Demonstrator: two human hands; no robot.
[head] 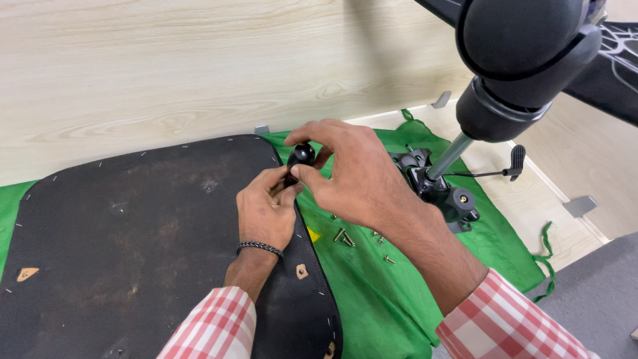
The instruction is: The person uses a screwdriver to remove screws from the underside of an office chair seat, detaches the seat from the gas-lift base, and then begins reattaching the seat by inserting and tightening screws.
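Pale wood bench (166,66) under a green cloth (372,299), both hands meeting on a small black knob (302,154) at the far right edge of a black seat pan (133,239).

Left hand (266,209) has a narrow grip, thumb and fingertips pinched on the lower part of the knob; the right hand (352,173) arches over from the right, its grip likewise narrow, thumb and forefinger closed on the knob's upper side. The knob sits directly between the two grips, its rounded head pointing up and away from the person, its long axis roughly upright with a slight tilt left. Neither hand is nearer; both touch it. Just right of the hands, loose screws (344,237) lie scattered on the cloth, and beyond them a black chair mechanism (442,193) with its gas-lift column (450,156) rises toward a large black base hub (505,106).
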